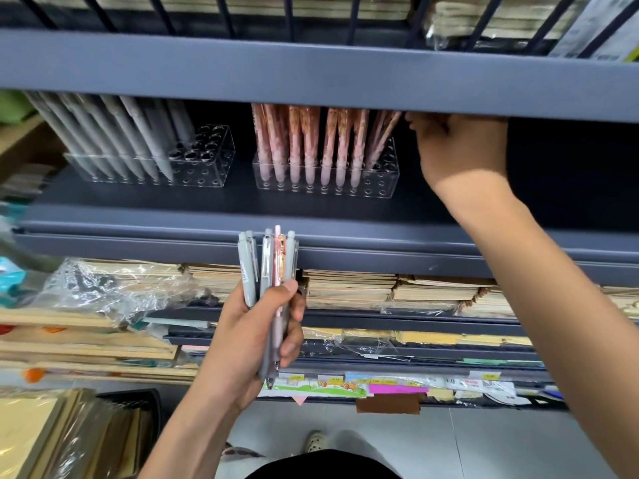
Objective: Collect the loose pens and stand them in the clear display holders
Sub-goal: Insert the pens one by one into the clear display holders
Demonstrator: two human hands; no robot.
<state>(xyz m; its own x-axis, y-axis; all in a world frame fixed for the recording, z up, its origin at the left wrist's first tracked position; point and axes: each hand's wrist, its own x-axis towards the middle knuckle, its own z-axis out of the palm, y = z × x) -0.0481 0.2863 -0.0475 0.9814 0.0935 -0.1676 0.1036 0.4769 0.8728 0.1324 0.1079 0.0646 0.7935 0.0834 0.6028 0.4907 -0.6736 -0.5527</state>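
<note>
left hand (pixel 256 326) grips a bundle of slim grey click pens (pixel 250 267) plus one pink, below the dark grey shelf (pixel 138 216); right hand (pixel 460 150) pinches a tilted pink patterned pen (pixel 382 140) standing in the clear plastic holder (pixel 380 190).

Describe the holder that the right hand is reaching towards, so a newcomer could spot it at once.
On the dark grey shelf at mid-height, two clear holders stand side by side. The one meant is the right holder, beside the right hand. It carries pink pens, while the left holder carries grey pens.
</note>
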